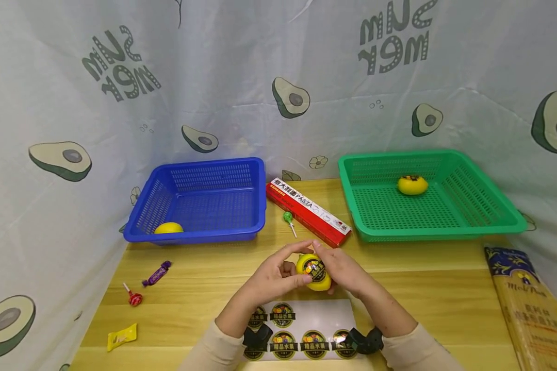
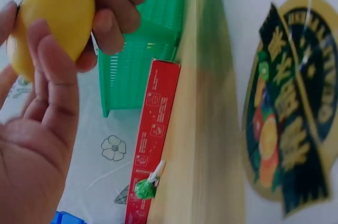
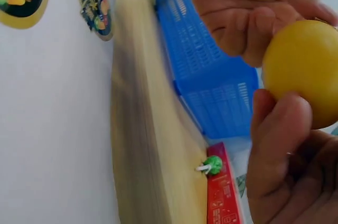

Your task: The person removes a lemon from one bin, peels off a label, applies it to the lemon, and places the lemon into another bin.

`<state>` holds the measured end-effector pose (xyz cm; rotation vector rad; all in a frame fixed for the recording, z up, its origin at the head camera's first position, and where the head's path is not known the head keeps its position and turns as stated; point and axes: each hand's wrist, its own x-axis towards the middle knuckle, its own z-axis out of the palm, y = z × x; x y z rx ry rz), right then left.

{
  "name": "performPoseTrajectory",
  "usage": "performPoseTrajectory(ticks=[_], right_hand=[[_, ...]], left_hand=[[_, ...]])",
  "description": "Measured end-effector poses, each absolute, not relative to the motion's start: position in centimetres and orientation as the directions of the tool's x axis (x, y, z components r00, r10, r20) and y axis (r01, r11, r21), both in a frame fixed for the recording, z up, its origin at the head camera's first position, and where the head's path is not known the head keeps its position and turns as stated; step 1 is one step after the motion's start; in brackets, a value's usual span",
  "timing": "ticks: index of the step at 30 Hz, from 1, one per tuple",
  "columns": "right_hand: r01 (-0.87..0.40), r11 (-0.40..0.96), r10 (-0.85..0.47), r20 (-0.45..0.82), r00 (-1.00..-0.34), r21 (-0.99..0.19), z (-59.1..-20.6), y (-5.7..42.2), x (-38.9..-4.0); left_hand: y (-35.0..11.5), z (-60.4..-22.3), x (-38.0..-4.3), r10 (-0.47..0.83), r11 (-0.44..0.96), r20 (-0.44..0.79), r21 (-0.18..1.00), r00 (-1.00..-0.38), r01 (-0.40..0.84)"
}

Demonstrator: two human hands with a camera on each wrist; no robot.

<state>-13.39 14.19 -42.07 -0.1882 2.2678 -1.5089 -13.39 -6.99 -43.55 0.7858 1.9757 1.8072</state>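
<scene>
Both hands hold a yellow lemon [image 1: 324,284] above the front middle of the table. A round black-and-gold fruit sticker [image 1: 313,269] sits on the side facing the head camera. My left hand [image 1: 274,275] has its thumb at the sticker's lower edge, other fingers around the lemon's left side. From the right, my right hand [image 1: 348,270] grips the lemon, partly hiding it. In the left wrist view the lemon [image 2: 63,2] shows its plain side, and the right wrist view also shows bare yellow peel [image 3: 301,71]. Below the hands lies a white sticker sheet [image 1: 325,312] with several similar stickers.
A blue basket [image 1: 213,237] with one lemon [image 1: 169,228] stands back left; a green basket [image 1: 438,233] with a stickered lemon [image 1: 412,185] stands back right. Between them lie a red pasta box [image 1: 306,211] and green lollipop [image 1: 288,217]. Candies [image 1: 157,273] lie left, a pasta bag [image 1: 529,309] right.
</scene>
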Motion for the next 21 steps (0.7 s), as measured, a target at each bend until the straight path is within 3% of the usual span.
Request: performPoseTrajectory(ticks=[5, 10, 16, 21], right_hand=[[0.114, 0.343, -0.319, -0.229, -0.92, -0.933, -42.0, 14.0, -13.4], [0.018, 0.405, -0.278, -0.142, -0.95, -0.914, -42.2, 13.2, -12.8], [-0.048, 0.508, -0.194, -0.06, -0.979, -0.86, -42.4, 12.7, -12.6], [-0.06, 0.538, -0.131, -0.013, -0.991, -0.841, -42.6, 12.6, -12.7]], left_hand=[[-6.2, -43.8, -13.1, 0.47, -0.014, 0.114, 0.992, -0.875, 0.122], [-5.6, -44.1, -12.9, 0.386, 0.001, 0.105, 0.993, -0.917, 0.115], [-5.7, -44.2, -12.7, 0.468, -0.085, 0.042, 0.996, -0.883, 0.002], [-5.7, -44.3, -12.9, 0.533, -0.225, 0.105, 0.974, -0.84, -0.02]])
